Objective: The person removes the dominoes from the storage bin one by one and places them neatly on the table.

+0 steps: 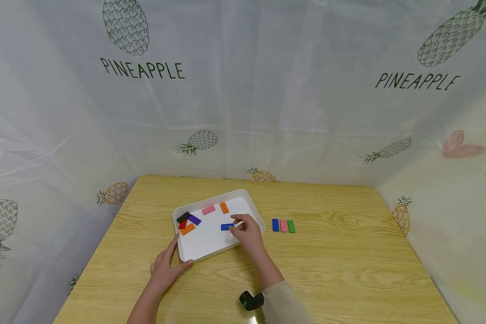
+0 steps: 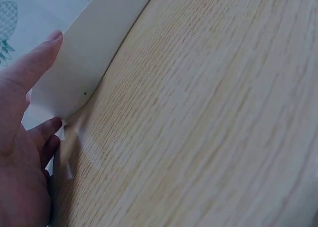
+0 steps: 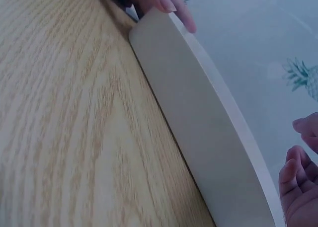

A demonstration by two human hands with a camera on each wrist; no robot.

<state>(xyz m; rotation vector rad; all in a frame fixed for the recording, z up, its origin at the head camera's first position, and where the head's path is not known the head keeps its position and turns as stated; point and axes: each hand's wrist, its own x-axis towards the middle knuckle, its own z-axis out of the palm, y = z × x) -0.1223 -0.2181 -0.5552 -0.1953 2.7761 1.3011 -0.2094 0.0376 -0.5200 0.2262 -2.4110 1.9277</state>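
A white tray [image 1: 208, 245] lies on the table, slightly turned. My left hand [image 1: 164, 270] holds its near-left corner, the thumb at the near edge and the fingers along the left side. Inside the tray, a blue block [image 1: 225, 227] lies right of the middle. My right hand [image 1: 248, 231] is over it with loosely bent fingers, the thumb overlapping the block's right end. In the right wrist view, that hand's fingers [image 3: 293, 170] show above the tray wall with a gap between them and no block visible there.
Toward the tray's left lie black [image 1: 183, 217], purple [image 1: 194, 219], red [image 1: 182, 224] and orange [image 1: 187, 229] blocks. Pink [image 1: 208, 209] and orange [image 1: 224, 207] blocks lie farther back. Right of the tray, blue [image 1: 275, 225], pink [image 1: 283, 225] and green [image 1: 291, 226] blocks form a row.
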